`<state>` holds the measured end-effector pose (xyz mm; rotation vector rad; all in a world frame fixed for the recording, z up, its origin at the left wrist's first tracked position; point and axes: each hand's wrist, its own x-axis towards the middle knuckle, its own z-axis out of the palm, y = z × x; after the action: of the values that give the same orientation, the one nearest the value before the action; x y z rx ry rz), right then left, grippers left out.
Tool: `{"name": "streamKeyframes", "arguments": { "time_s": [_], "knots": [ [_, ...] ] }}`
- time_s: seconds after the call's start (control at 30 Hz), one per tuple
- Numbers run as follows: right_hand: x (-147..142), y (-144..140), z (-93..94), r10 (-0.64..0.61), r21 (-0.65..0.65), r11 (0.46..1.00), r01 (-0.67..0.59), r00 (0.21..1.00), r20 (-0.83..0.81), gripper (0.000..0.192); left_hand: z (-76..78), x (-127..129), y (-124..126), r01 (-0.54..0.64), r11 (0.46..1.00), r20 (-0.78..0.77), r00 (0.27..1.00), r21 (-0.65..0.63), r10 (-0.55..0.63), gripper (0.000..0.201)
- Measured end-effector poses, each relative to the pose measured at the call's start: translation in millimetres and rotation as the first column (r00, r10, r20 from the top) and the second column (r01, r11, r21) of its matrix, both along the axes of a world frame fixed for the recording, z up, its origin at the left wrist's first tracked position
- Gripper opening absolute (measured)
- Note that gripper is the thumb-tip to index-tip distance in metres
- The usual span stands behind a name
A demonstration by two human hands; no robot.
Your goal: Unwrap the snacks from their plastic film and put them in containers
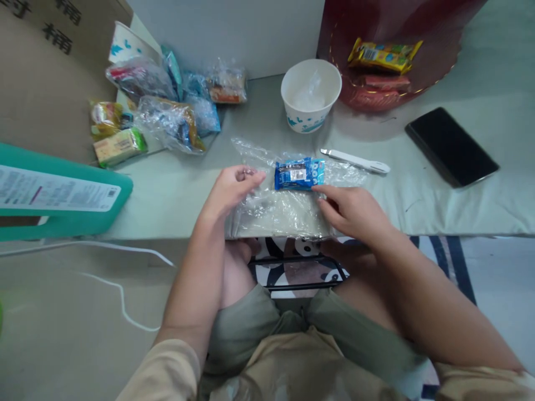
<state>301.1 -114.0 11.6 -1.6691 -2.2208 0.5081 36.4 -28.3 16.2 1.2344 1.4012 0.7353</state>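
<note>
At the table's near edge I have the left hand (232,189) pinching the clear plastic bag (288,209) and the right hand (351,210) resting open on it beside the blue snack packet (299,173), seemingly mid-bagging; next I'd judge a careful sealing press.

1 head cam, looking down, close.
</note>
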Motion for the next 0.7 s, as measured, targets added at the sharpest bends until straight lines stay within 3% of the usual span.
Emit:
{"name": "streamKeyframes", "arguments": {
  "time_s": [0.1, 0.17, 0.27, 0.37, 0.5, 0.7],
  "knots": [
    [-7.2, 3.5, -1.9, -0.049, 0.124, 0.990, 0.066, 0.990, -0.129, 0.031, 2.5, 2.7, -8.8, 0.159, 0.985, -0.016, 0.987, -0.063, -0.161, 0.017],
    [-15.2, 5.6, -4.7, -0.019, 0.225, 0.972, 0.061, 0.983, -0.185, 0.028, 3.0, 8.1, -13.4, 0.134, 0.991, 0.060, 0.989, -0.011, -0.133, 0.012],
    [-29.5, 11.3, -13.4, 0.151, 0.303, 0.949, -0.088, 0.970, -0.192, 0.038, 4.9, 18.0, -17.0, 0.070, 0.997, 0.281, 0.958, -0.024, -0.061, 0.012],
    [-39.8, 20.5, -23.6, 0.179, 0.254, 0.957, -0.141, 0.975, -0.133, 0.056, 10.1, 25.7, -16.3, 0.109, 0.972, 0.534, 0.846, -0.206, 0.018, 0.014],
    [-35.9, 34.5, -29.2, 0.050, 0.202, 0.979, -0.011, 0.981, -0.188, 0.071, 16.3, 28.2, -10.3, 0.174, 0.936, 0.702, 0.706, -0.306, 0.098, 0.011],
    [-11.3, 45.8, -21.7, 0.058, 0.130, 0.992, -0.004, 0.906, -0.418, 0.075, 13.1, 20.4, 0.5, 0.203, 0.924, 0.715, 0.692, -0.323, 0.098, 0.010]
  ]
}}
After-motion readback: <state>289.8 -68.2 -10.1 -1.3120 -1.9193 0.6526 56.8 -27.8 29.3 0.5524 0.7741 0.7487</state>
